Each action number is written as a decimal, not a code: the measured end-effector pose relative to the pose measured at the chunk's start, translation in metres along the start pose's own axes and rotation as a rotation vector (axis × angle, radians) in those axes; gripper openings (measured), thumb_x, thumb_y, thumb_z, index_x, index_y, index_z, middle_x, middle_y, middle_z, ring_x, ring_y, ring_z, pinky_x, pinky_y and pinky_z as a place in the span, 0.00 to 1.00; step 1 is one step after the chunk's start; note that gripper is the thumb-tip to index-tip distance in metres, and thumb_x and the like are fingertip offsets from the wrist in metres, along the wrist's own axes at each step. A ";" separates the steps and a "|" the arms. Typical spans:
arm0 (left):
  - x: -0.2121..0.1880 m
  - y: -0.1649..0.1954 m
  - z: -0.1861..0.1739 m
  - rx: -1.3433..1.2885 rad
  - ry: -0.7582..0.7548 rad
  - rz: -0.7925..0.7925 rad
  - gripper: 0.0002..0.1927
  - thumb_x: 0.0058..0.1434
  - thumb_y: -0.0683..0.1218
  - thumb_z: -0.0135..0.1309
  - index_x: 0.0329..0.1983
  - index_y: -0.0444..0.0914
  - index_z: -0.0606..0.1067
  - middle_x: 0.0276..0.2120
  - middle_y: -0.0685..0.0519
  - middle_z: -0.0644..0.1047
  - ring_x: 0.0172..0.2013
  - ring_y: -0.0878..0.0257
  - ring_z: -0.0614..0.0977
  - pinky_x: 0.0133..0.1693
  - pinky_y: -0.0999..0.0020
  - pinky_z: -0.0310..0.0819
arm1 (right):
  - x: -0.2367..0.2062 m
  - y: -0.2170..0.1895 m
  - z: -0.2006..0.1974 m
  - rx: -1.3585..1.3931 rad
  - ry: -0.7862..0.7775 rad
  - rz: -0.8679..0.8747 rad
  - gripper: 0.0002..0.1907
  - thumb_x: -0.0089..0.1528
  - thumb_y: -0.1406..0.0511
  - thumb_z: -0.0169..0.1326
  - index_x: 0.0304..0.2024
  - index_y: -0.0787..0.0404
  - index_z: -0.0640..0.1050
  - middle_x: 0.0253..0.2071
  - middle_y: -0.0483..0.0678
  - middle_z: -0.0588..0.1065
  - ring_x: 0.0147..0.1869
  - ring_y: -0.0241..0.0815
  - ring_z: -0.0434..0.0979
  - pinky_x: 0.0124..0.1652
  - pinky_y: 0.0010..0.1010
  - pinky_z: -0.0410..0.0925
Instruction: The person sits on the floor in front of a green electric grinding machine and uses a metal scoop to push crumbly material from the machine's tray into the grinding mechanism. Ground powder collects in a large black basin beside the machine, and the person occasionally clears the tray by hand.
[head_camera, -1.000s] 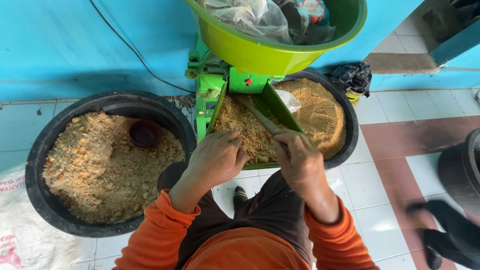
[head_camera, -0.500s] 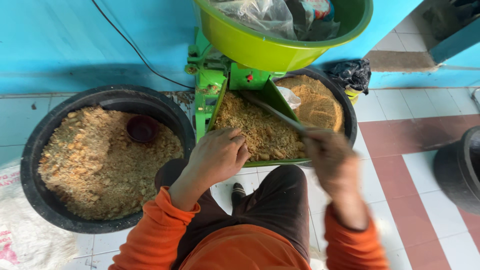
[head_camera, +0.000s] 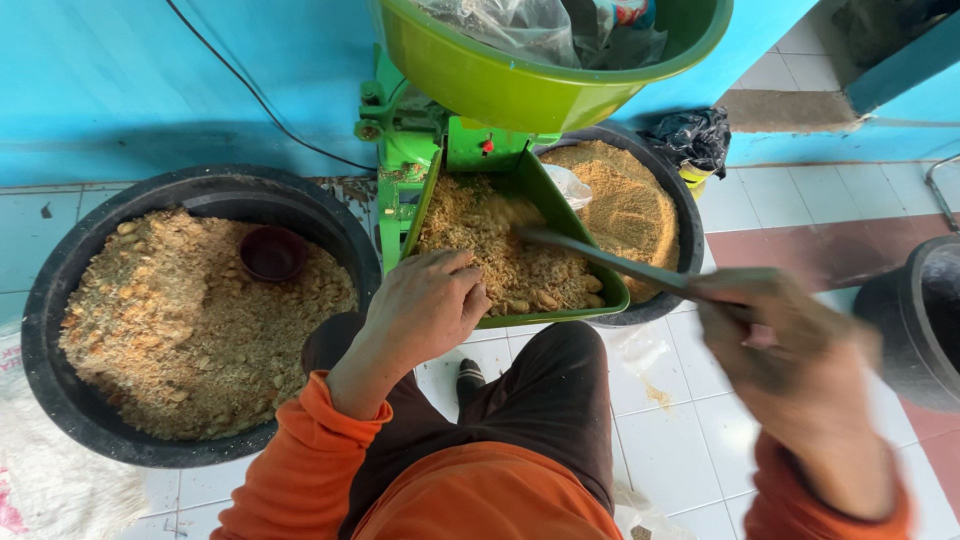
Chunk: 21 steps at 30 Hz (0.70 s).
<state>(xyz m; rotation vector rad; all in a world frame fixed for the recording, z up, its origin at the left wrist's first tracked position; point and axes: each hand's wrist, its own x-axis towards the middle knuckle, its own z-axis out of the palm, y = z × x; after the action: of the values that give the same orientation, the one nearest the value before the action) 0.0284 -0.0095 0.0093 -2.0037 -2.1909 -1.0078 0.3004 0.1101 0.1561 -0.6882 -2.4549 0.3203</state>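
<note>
Stick (head_camera: 600, 262) gripped by right hand (head_camera: 790, 340), tip pointing upper-left, left hand (head_camera: 428, 305) curled on tray (head_camera: 560, 200)

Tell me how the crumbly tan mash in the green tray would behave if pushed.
The crumbly tan mash looks loose and grainy, so it would likely slide and scatter rather than move whole. It seems light, and may spill over the green tray, whose rim is low.

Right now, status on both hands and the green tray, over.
Left hand rests in crumbly feed at the green tray lip. Right hand, blurred, grips a stick reaching into the tray. Nothing blocking.
</note>
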 end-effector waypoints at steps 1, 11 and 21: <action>0.000 0.000 0.000 0.000 0.008 0.004 0.11 0.63 0.47 0.53 0.33 0.35 0.80 0.35 0.50 0.79 0.40 0.53 0.82 0.44 0.54 0.76 | 0.006 0.000 0.016 0.124 -0.025 -0.028 0.11 0.61 0.75 0.60 0.46 0.65 0.78 0.43 0.50 0.80 0.37 0.34 0.81 0.35 0.23 0.75; 0.001 0.001 -0.002 0.015 0.049 0.033 0.11 0.61 0.47 0.54 0.32 0.34 0.80 0.36 0.49 0.79 0.40 0.51 0.82 0.43 0.54 0.76 | -0.001 0.017 0.086 0.130 0.132 -0.026 0.07 0.63 0.75 0.60 0.43 0.66 0.78 0.43 0.51 0.80 0.37 0.39 0.82 0.35 0.29 0.75; 0.003 0.003 -0.005 0.025 -0.039 -0.041 0.11 0.61 0.47 0.53 0.31 0.35 0.80 0.35 0.50 0.79 0.39 0.52 0.82 0.44 0.53 0.76 | 0.006 0.022 0.150 0.175 0.144 -0.139 0.07 0.63 0.75 0.59 0.44 0.67 0.76 0.48 0.54 0.80 0.45 0.47 0.84 0.43 0.32 0.77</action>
<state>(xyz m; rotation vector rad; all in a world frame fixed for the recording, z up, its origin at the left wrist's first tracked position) 0.0283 -0.0095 0.0156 -1.9923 -2.2612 -0.9483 0.2184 0.1211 0.0290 -0.4473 -2.2913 0.4110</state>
